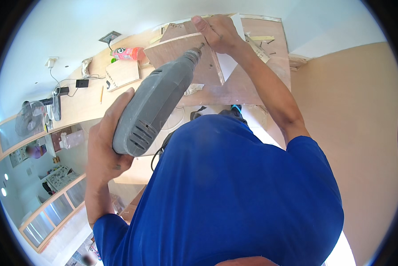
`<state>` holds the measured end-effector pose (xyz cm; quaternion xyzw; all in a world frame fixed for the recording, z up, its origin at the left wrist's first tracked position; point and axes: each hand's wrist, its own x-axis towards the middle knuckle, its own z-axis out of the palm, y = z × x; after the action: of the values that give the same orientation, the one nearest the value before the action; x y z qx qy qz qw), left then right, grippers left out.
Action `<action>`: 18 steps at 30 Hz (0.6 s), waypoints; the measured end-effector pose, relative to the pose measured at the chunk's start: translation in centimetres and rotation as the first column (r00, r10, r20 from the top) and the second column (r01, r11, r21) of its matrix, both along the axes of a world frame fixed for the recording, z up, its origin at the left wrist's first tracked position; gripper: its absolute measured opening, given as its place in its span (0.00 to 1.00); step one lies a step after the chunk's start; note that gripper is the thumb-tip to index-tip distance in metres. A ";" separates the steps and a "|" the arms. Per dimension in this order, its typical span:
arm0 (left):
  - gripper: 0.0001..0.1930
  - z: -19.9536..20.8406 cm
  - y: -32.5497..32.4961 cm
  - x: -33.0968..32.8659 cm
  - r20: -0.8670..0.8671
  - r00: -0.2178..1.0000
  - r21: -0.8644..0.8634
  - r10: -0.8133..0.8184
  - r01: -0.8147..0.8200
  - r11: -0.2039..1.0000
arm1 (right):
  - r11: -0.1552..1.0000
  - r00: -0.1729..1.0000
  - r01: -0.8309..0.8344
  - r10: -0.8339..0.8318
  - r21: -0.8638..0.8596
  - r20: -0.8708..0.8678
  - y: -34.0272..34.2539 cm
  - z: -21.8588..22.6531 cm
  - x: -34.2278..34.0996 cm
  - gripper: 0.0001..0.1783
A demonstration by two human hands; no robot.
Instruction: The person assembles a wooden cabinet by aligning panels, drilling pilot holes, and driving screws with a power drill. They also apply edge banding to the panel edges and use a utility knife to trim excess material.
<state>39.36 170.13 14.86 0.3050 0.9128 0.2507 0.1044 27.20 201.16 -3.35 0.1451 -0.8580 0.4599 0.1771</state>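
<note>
My left hand (105,146) grips the handle of a grey electric drill (157,99), which points up and to the right. Its bit tip (202,44) meets a brown plywood panel (181,55) that stands tilted on a wooden worktop (81,104). My right hand (216,32) reaches out on a straight arm and holds the panel's upper edge right beside the bit tip, thumb in front. Whether a screw sits under the bit is too small to tell. My blue shirt (234,190) fills the lower middle of the view.
A pink bottle (129,53) and a small plywood board (122,74) lie left of the panel. A pencil (102,94), a black box (82,83) and a fan (30,117) sit further left. Wood offcuts (262,39) lie behind the panel. A beige wall (363,133) is at right.
</note>
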 end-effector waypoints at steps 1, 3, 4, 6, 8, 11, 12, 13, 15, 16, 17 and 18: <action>0.44 -0.1 -0.1 0.2 0.028 1.000 0.014 0.014 -0.015 1.000 | 1.000 1.000 -0.002 0.002 -0.019 -0.020 -0.1 -0.2 -0.3 0.41; 0.43 -1.5 -0.4 1.3 0.022 0.996 0.058 0.092 -0.093 0.994 | 1.000 0.999 -0.009 0.008 -0.020 -0.045 -0.3 -0.6 -0.6 0.41; 0.42 -1.9 -0.4 1.7 0.020 0.991 0.079 0.130 -0.131 0.988 | 1.000 0.999 -0.009 0.009 0.000 -0.048 -0.3 -0.7 -0.7 0.42; 0.43 -1.9 -0.4 1.6 -0.013 0.989 0.072 0.149 -0.148 0.986 | 1.000 0.999 -0.008 0.009 0.024 -0.050 -0.5 -0.6 -0.8 0.42; 0.43 -1.7 -0.7 1.2 -0.015 0.990 0.071 0.141 -0.139 0.988 | 0.999 0.998 -0.021 0.023 0.034 -0.056 -0.9 -0.1 -0.8 0.41; 0.43 -1.4 -1.4 0.3 -0.051 0.997 0.059 0.058 -0.055 0.997 | 0.996 0.999 -0.027 0.028 0.082 -0.019 -0.9 -0.2 -0.9 0.41; 0.43 -1.3 -1.4 0.4 -0.072 0.997 0.050 0.039 -0.035 0.998 | 0.997 0.999 -0.043 0.043 0.070 -0.004 -1.0 0.0 -0.9 0.41; 0.43 -1.2 -1.3 0.6 -0.092 0.996 0.040 0.020 -0.016 0.999 | 0.997 0.998 -0.059 0.059 0.056 0.011 -1.1 0.4 -0.8 0.41; 0.41 -1.2 -1.9 0.5 -0.074 0.997 0.037 -0.001 0.004 0.999 | 0.995 0.998 -0.058 0.055 0.078 0.039 -0.8 0.2 -1.0 0.41; 0.40 -1.4 -2.2 0.4 -0.083 0.997 0.031 0.000 0.003 1.000 | 0.993 0.998 -0.047 0.042 0.110 0.050 -0.6 -0.6 -1.4 0.42; 0.40 -1.3 -2.4 0.4 -0.099 0.995 0.026 0.001 0.002 1.000 | 0.989 0.998 -0.036 0.029 0.141 0.053 -0.5 -0.7 -1.7 0.42; 0.39 -1.3 -2.6 0.5 -0.116 0.993 0.020 0.002 0.000 1.000 | 0.994 0.998 -0.029 0.024 0.101 0.058 -0.4 -0.8 -1.6 0.42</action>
<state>39.84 167.55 13.57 0.3196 0.9150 0.2415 0.0479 25.58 200.77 -4.11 0.1521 -0.8830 0.4219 0.1387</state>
